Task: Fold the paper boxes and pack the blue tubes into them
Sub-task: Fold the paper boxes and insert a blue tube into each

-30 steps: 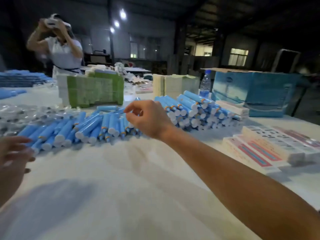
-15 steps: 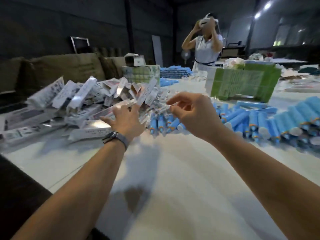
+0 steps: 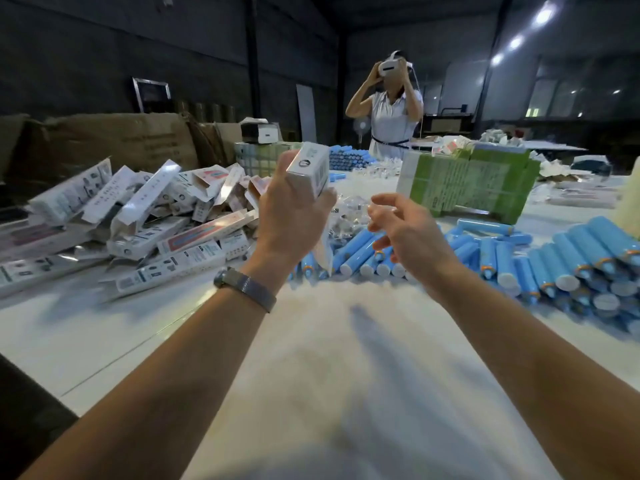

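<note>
A white paper box [image 3: 309, 171] is up in the air above the table, gripped in the left hand [image 3: 291, 216], whose fingers curl round its lower part while its printed end points away from the person. A flat white flap or piece of packaging [image 3: 323, 252] hangs below that hand; whether it belongs to the same box cannot be told. The right hand [image 3: 403, 232] hovers just beside the left, apart from the box, its fingers loosely spread and holding nothing. A metal-mesh watch band [image 3: 247, 287] sits on the left wrist. Beyond and below the right hand lies a heap of blue tubes [image 3: 491, 254] with white caps and orange collars, spreading out to the right of that hand across the white table [image 3: 311, 375]. To the left of the left hand is a loose pile of boxes [image 3: 138, 209], white with printed panels, some with open flaps. Past both hands lie small clear plastic packets [image 3: 349, 209], and further off to the right stands a green bundle of stacked cartons [image 3: 467, 181]. Behind the box pile are brown cardboard cartons [image 3: 114, 140]. At the far side of the table a person in a light dress [image 3: 391, 123] stands with both hands raised to a white headset [image 3: 389, 67].
</note>
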